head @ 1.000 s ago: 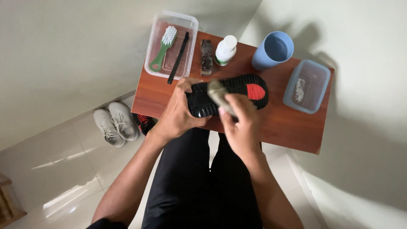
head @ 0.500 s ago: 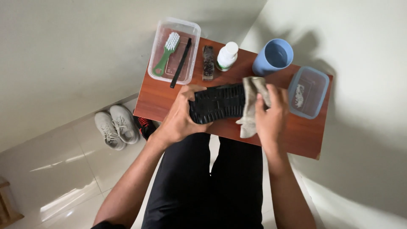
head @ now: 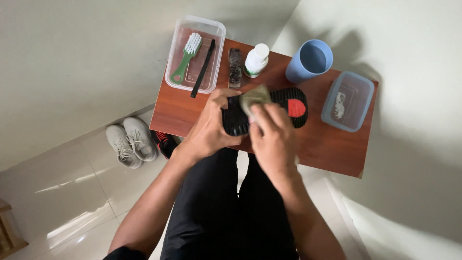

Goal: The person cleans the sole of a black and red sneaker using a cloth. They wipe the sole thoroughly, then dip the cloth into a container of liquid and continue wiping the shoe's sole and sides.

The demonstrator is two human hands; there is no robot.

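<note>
A single head-worn camera looks almost straight down from above the seated person, close enough that both forearms rise from the bottom edge. The wooden desk (head: 332, 144) fills the upper middle and right of the frame, tilted slightly clockwise. Pale floor (head: 72, 192) fills the lower left, and wall the upper left.

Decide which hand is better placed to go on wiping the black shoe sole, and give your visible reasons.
Probably the right hand: it already presses the cloth against the black shoe sole, while the left hand grips the sole's end, steadying it.
</note>
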